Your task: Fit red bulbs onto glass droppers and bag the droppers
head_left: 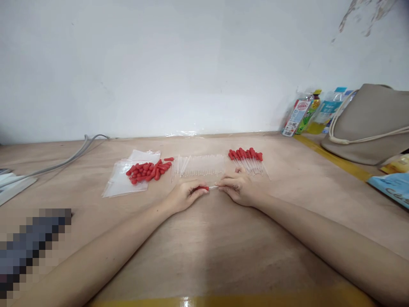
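Observation:
Between finger and thumb, my left hand (186,196) pinches a red rubber dropper bulb (203,187). My right hand (239,187) grips a thin clear glass dropper tube (213,186), whose end meets the bulb's open end; whether it sits inside I cannot tell. Beyond the hands lies a row of clear tubes (203,165), side by side. Past my left hand is a pile of loose red bulbs (148,171) on clear plastic bags (116,181). Several droppers with red bulbs fitted (246,154) lie just beyond my right hand.
A grey cable (73,155) runs over the wooden table (191,256) at left, near a pixelated dark object (32,247). At the right stand a carton (297,117), bottles (326,113) and a grey-beige bag (370,123), with a blue packet (391,187) nearer. The wall (191,72) closes the back.

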`<state>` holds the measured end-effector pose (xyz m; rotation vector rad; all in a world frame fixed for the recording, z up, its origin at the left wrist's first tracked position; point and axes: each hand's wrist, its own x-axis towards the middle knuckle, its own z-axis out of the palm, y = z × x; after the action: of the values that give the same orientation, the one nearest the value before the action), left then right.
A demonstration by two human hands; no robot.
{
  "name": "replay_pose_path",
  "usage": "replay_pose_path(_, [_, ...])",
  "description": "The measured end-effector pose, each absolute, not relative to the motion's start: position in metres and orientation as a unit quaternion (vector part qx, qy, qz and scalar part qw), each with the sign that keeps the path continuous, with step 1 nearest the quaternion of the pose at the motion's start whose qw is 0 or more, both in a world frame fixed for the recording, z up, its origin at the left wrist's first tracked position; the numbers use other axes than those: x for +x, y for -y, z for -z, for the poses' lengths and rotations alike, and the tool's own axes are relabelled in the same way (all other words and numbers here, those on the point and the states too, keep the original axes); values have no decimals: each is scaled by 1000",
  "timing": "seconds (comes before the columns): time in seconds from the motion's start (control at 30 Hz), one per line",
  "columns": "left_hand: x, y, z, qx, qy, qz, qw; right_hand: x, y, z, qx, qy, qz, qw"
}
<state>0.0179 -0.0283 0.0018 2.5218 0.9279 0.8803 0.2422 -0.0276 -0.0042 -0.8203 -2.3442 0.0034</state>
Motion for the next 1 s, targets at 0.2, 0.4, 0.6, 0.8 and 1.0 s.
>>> replay_pose_path(0.2, [19,29,-1,891,-324,-290,128,237,33,2,-324,894,51,305])
replay_pose_path(0.4, [20,30,-2,899,-307,-298,94,228,33,5,-322,895,72,300])
replay_pose_path(0.6, [21,30,-3,899,-308,-293,106,224,32,7,-330,899,49,284])
replay_pose_path(0.8, [22,30,-4,893,-316,-300,111,224,32,2,-343,902,27,261])
replay_pose_path(1.0, [20,30,0,865,-350,-344,107,230,33,-12,-343,913,15,222])
